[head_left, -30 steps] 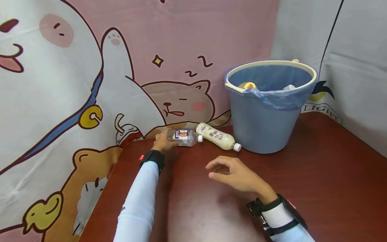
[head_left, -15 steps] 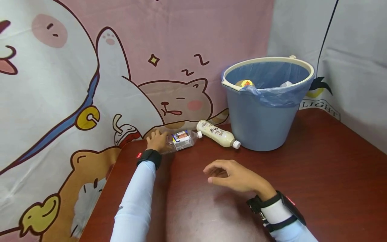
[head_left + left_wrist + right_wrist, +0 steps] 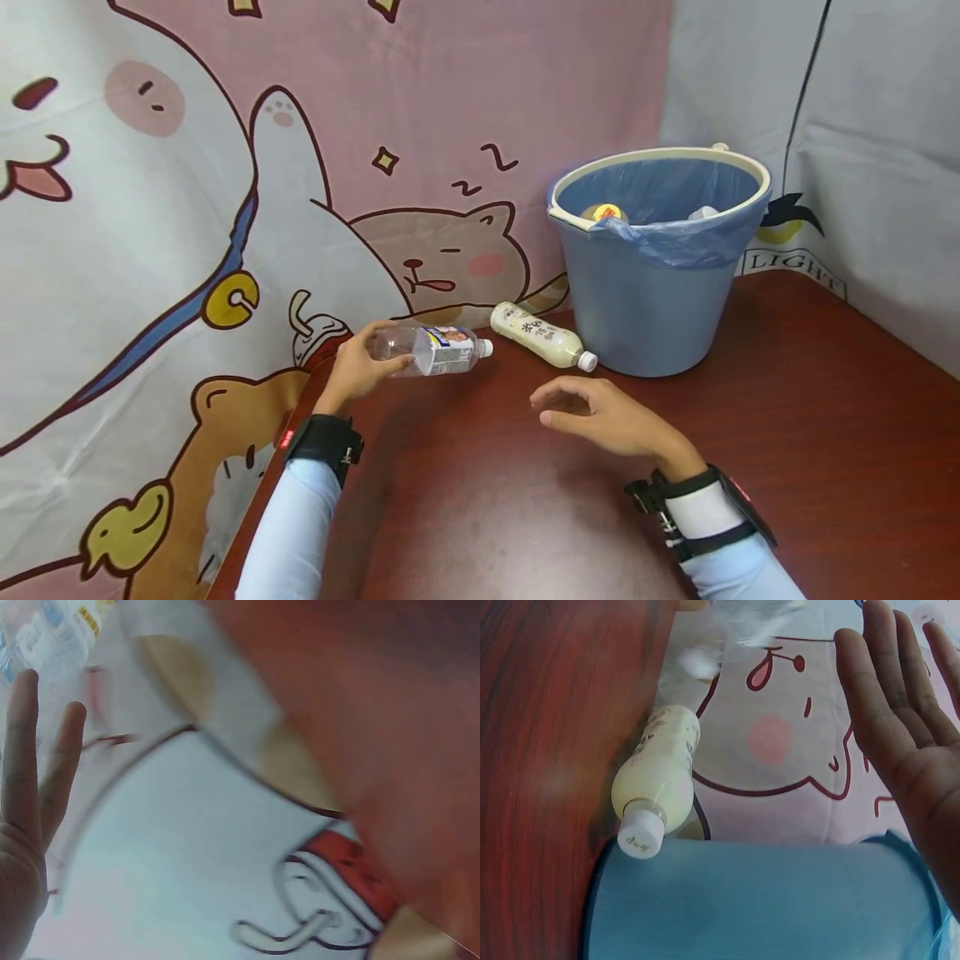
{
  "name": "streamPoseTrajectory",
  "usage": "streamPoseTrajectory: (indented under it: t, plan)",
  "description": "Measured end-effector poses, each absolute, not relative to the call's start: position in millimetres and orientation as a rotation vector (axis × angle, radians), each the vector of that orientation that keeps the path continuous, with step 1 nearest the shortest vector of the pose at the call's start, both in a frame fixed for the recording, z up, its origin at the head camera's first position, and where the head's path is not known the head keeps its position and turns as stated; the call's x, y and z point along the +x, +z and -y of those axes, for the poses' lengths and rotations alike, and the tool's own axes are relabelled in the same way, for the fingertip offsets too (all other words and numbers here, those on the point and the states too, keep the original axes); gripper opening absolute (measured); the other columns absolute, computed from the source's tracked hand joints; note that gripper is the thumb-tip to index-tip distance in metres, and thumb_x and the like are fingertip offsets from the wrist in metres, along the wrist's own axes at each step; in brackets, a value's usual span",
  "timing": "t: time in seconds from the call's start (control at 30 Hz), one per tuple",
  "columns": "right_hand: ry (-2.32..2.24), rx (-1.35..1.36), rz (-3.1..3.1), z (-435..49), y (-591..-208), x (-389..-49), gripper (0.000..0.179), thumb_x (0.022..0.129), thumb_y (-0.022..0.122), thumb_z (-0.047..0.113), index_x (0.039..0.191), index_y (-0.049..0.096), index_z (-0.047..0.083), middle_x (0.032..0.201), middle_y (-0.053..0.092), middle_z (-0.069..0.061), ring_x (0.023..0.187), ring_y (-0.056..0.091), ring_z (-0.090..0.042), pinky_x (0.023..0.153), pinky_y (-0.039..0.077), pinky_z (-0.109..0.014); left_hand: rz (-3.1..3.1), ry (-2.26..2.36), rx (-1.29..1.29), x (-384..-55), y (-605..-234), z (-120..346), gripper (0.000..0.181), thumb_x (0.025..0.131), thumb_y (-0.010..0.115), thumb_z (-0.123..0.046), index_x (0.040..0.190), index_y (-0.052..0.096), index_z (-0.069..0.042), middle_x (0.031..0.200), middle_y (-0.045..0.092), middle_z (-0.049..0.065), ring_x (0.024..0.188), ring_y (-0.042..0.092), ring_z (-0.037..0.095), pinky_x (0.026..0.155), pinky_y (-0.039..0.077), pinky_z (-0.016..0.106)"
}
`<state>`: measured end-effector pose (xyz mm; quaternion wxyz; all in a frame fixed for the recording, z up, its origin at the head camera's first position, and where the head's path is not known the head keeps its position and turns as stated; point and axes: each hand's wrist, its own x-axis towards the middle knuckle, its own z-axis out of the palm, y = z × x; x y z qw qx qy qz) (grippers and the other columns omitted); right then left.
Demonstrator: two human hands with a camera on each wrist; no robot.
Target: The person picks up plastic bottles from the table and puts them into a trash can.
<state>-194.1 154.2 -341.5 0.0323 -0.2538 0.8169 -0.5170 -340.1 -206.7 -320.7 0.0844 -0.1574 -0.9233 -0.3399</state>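
Note:
My left hand grips the base end of a clear plastic bottle with a printed label and white cap, thumb in front. The bottle lies sideways, its cap pointing right; it looks slightly raised off the table. In the left wrist view two fingers of that hand reach to the bottle, which is cut off at the corner. A cream-coloured drink bottle with a white cap lies against the bucket, touched by neither hand. My right hand hovers over the table in front of it, fingers loosely bent, holding nothing.
A blue bucket with a blue bag liner stands at the back right of the reddish-brown table. Inside it a yellow-capped item and a whitish item show. A cartoon-printed cloth hangs behind.
My left hand has taken hold of the clear bottle's base and drawn it a little toward me and left. The right hand has barely moved. The cream bottle stays in place.

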Motion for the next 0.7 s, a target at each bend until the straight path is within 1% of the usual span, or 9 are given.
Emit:
streamPoseTrajectory:
  t: [0.07,0.17,0.27,0.37,0.43,0.5,0.57,0.63,0.7]
  plan:
    - [-1.618,-0.74,-2.527,-157.3,-341.4,-193.9,0.029,0.096,0.063,0.028,0.12,0.065,0.012,0.118,0.068,-0.002,0.108,0.064,-0.011,0.092,0.051,-0.024,2.684,-1.062,-0.487,-320.2,-308.8,207.4,0.065,0.079,0.082,-0.035,0.136,0.054,-0.022,0.121,0.06,0.014,0.081,0.061,0.022,0.062,0.05,0.029]
    - [-1.674,-0.669,-2.57,-162.4,-340.3,-193.7,0.031,0.096,0.064,0.027,0.123,0.063,0.011,0.118,0.068,-0.003,0.108,0.064,-0.013,0.09,0.051,-0.023,2.572,-1.233,-0.56,-292.5,-298.6,203.2,0.063,0.081,0.081,-0.026,0.137,0.053,-0.02,0.12,0.058,0.014,0.08,0.065,0.014,0.058,0.053,0.028]
    - [-1.809,-0.575,-2.565,-166.5,-338.7,-194.2,0.035,0.095,0.064,0.024,0.127,0.06,0.009,0.122,0.065,-0.008,0.112,0.063,-0.018,0.09,0.051,-0.021,2.45,-1.453,-0.656,-270.0,-299.9,193.0,0.063,0.081,0.08,-0.012,0.137,0.051,-0.016,0.118,0.057,0.012,0.088,0.068,0.01,0.063,0.058,0.028]
    - [-1.949,-0.52,-2.519,-170.2,-337.0,-195.2,0.04,0.095,0.065,0.019,0.131,0.055,0.005,0.128,0.06,-0.014,0.113,0.063,-0.014,0.09,0.051,-0.019,2.319,-1.646,-0.769,-251.9,-306.8,180.9,0.065,0.079,0.076,0.003,0.137,0.049,-0.007,0.114,0.058,0.008,0.088,0.069,0.012,0.065,0.06,0.03]
    - [-2.004,-0.519,-2.5,-172.7,-335.4,-195.0,0.042,0.095,0.064,0.016,0.133,0.053,0.003,0.131,0.056,-0.016,0.114,0.062,-0.011,0.09,0.051,-0.018,2.252,-1.737,-0.831,-242.6,-310.8,174.6,0.067,0.078,0.074,0.01,0.137,0.046,-0.002,0.113,0.058,0.006,0.087,0.069,0.014,0.066,0.061,0.031]
    - [-2.039,-0.531,-2.485,-174.8,-334.4,-194.2,0.043,0.095,0.064,0.014,0.134,0.051,0.002,0.133,0.054,-0.015,0.111,0.061,-0.004,0.09,0.051,-0.018,2.204,-1.781,-0.89,-235.3,-313.6,170.4,0.067,0.076,0.073,0.013,0.137,0.046,0.0,0.113,0.058,0.004,0.088,0.069,0.015,0.066,0.061,0.032]
    - [-2.069,-0.559,-2.471,-176.0,-333.7,-192.5,0.044,0.094,0.065,0.012,0.135,0.05,0.002,0.131,0.054,-0.011,0.11,0.061,-0.005,0.088,0.052,-0.018,2.174,-1.798,-0.949,-230.0,-314.9,168.2,0.067,0.076,0.072,0.013,0.136,0.046,0.001,0.113,0.059,0.004,0.087,0.069,0.016,0.066,0.061,0.033]
    - [-2.088,-0.617,-2.463,-176.2,-333.6,-190.9,0.043,0.093,0.065,0.008,0.133,0.051,0.002,0.127,0.055,-0.004,0.107,0.062,-0.005,0.086,0.053,-0.019,2.14,-1.811,-1.022,-225.1,-315.3,166.6,0.066,0.075,0.072,0.014,0.135,0.046,0.003,0.114,0.059,0.004,0.087,0.068,0.016,0.065,0.061,0.034]
    - [-2.117,-0.717,-2.452,-176.1,-333.6,-190.3,0.039,0.09,0.066,0.002,0.127,0.055,0.0,0.12,0.058,0.001,0.1,0.063,-0.006,0.081,0.054,-0.019,2.122,-1.809,-1.095,-221.2,-314.4,164.6,0.066,0.075,0.073,0.014,0.134,0.045,0.006,0.114,0.06,0.003,0.086,0.068,0.015,0.064,0.061,0.034]
